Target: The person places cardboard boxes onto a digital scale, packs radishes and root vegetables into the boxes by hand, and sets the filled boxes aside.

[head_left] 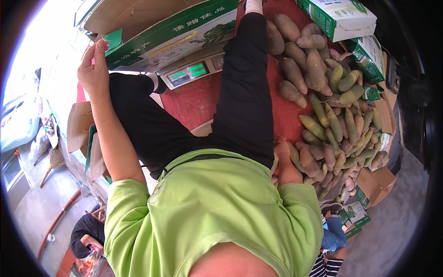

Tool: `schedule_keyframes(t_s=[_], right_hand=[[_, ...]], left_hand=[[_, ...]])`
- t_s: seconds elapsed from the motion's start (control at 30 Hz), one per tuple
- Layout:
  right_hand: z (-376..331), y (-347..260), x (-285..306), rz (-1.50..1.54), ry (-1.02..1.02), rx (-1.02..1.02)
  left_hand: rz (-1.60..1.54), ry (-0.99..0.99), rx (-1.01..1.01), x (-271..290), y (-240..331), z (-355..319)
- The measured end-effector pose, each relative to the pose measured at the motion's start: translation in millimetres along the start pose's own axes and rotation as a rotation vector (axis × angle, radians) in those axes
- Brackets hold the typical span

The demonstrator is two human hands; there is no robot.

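Note:
My left hand (pixel 93 69) is raised beside the near left corner of a large open cardboard box (pixel 184 37), its fingertips pinched at the green flap there. The box is green and white outside, brown inside, and rests on a digital scale (pixel 189 75) with a lit green display. My right hand (pixel 282 154) is low beside my right thigh, at the left edge of a big heap of radishes (pixel 339 122). These long radishes are green to brownish pink. My thigh and the radishes partly hide that hand's fingers, so its grip is unclear.
Red cloth (pixel 194 104) lies under the scale and radishes. Green-and-white cartons (pixel 341 18) stand at the far right, and an open brown carton (pixel 376 184) at the near right. Another open carton (pixel 79 127) is at left. Two people (pixel 87 237) (pixel 333 235) are behind me.

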State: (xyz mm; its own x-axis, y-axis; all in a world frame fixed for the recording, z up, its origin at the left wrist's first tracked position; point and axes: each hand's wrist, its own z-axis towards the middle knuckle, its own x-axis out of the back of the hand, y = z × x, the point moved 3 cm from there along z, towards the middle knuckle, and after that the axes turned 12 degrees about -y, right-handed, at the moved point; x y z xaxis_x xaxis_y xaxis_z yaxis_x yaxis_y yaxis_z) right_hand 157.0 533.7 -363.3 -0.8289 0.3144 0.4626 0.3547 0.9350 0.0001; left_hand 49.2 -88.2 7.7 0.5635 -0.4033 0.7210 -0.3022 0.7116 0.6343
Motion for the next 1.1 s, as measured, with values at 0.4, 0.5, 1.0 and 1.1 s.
schedule_keyframes(t_s=[0.4,0.5,1.0,1.1], right_hand=[[-25,6,4,0.026,0.120,0.040],[-32,20,6,0.099,0.192,0.088],[-92,-8,143,1.039,0.546,0.422],[-126,-62,212,0.913,0.685,0.555]], left_hand=[[0.079,-0.024,0.028,-1,5,0],[0.063,-0.016,0.000,0,6,0],[0.012,-0.049,-0.079,-1,11,-3],[0.030,-0.077,-0.077,2,15,-4]])
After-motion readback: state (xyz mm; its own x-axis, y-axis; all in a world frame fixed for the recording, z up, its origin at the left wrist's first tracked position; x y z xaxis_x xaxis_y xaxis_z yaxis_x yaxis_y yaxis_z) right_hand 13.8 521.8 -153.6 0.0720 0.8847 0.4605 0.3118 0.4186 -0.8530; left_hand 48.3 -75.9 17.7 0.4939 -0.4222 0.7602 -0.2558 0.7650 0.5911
